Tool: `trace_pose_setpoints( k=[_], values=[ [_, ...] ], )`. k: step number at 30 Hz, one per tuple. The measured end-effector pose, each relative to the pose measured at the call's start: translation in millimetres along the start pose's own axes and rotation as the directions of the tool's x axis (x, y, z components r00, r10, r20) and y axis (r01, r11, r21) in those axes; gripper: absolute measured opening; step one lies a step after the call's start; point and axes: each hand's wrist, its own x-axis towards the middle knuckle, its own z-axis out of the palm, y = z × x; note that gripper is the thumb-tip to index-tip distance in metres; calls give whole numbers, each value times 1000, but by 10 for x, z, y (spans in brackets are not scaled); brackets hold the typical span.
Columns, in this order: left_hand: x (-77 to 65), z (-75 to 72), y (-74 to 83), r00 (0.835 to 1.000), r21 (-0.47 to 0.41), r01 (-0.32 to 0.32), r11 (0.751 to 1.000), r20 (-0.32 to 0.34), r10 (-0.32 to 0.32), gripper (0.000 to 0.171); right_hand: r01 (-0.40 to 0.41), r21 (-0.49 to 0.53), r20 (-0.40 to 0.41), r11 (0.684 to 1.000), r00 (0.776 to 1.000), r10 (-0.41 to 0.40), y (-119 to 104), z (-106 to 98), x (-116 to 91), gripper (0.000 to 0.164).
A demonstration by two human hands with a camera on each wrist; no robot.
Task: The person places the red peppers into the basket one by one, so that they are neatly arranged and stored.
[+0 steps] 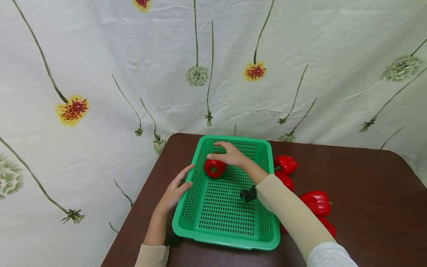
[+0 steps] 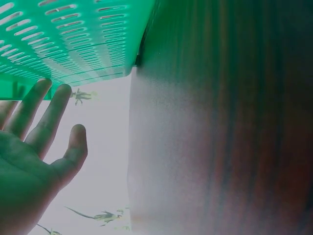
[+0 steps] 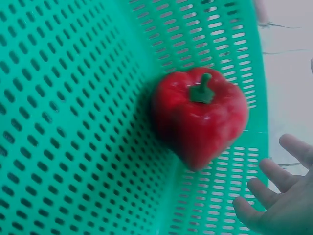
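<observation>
A green perforated plastic basket stands on the dark table. Inside, near its far left corner, lies a red bell pepper with a green stem. Over the pepper hovers my right hand, fingers spread and loosely bent; the right wrist view shows a gap between this hand and the pepper. My left hand is at the basket's left rim with fingers extended. In the left wrist view the left hand's fingers reach up beside the basket wall; whether they touch it is unclear.
Several more red bell peppers lie on the table right of the basket, some partly hidden by my right sleeve. A white flowered cloth hangs behind the table and along its left side.
</observation>
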Motion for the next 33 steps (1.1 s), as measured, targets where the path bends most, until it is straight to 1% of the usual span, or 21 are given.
trace_pose_setpoints(
  k=[5, 8, 11, 14, 17, 24, 30, 33],
  values=[
    [3, -1, -4, 1000, 5, -3, 1000, 3, 3, 55, -17, -9, 12, 1000, 1000, 18, -89, -125, -101, 71],
    [2, -3, -9, 1000, 14, -4, 1000, 2, 4, 55, -23, -30, 34, 999, 999, 24, -118, -206, -171, 71],
    [1, -7, -15, 1000, 25, -8, 1000, 1, 8, 55, -3, -53, 57, 999, 998, 6, -125, -283, -241, 68],
    [3, -11, -26, 1000, 32, -11, 999, -1, 11, 54, 21, -58, 63, 998, 998, -17, -130, -353, -318, 65],
    [10, -8, -35, 1000, 38, -12, 999, 2, 12, 54, 29, -56, 53, 998, 998, -26, -135, -415, -398, 62],
    [3, -10, -24, 1000, 39, -1, 999, -9, 1, 54, -12, -12, 29, 1000, 999, 12, -127, -581, -576, 59],
    [5, 4, -27, 1000, 40, -5, 999, -6, 6, 54, 13, 15, -21, 1000, 1000, -13, -71, -791, -744, 56],
    [20, 9, -33, 1000, 43, -12, 999, -6, 13, 54, 30, 68, -48, 997, 998, -27, -14, -878, -851, 52]
  ],
)
